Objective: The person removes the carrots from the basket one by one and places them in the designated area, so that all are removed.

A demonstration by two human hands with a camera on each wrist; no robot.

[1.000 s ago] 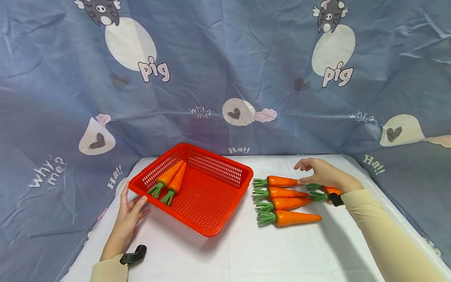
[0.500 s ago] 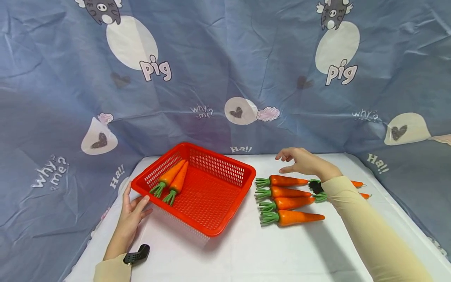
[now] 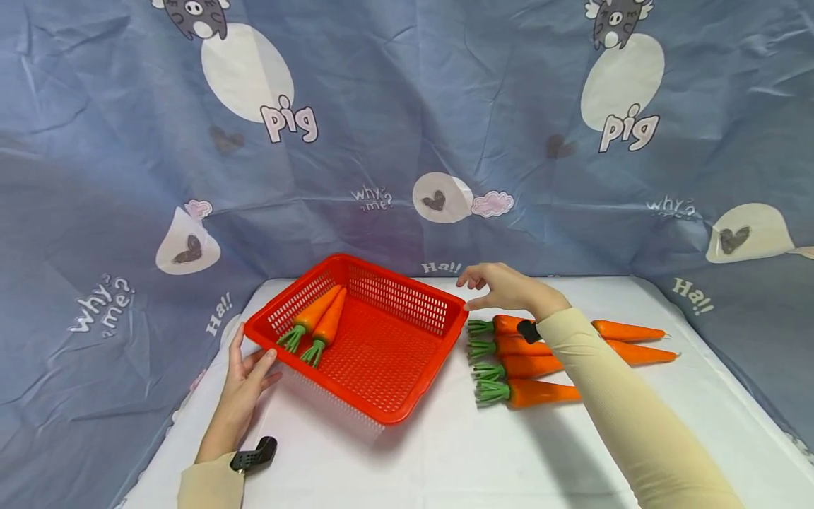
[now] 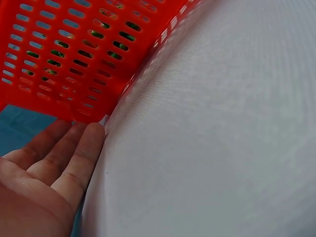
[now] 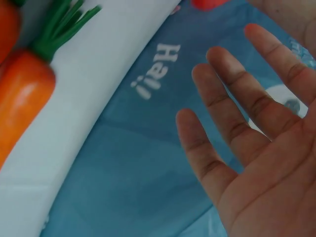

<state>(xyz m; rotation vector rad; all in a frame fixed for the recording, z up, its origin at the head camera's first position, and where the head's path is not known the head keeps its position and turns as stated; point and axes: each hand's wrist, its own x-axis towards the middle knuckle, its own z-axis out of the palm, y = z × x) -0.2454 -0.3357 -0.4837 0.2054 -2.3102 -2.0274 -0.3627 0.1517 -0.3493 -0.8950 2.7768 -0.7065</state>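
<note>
Left hand (image 3: 242, 392), fingers straight, touches the red basket (image 3: 381, 350) at eight o'clock; right hand (image 3: 506, 290), wide and holding nothing, hovers near its two o'clock corner. An uneven tug could swing it into the loose carrots (image 3: 540, 394) at three o'clock!

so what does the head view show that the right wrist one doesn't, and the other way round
Only the head view: the left hand touching the red basket, and two carrots inside it.

Only the right wrist view: the palm side of the right hand.

Both: the right hand, loose carrots on the white tablecloth, and the blue backdrop with "Ha!!" lettering. A red patch atop the wrist view may be the basket.
</note>
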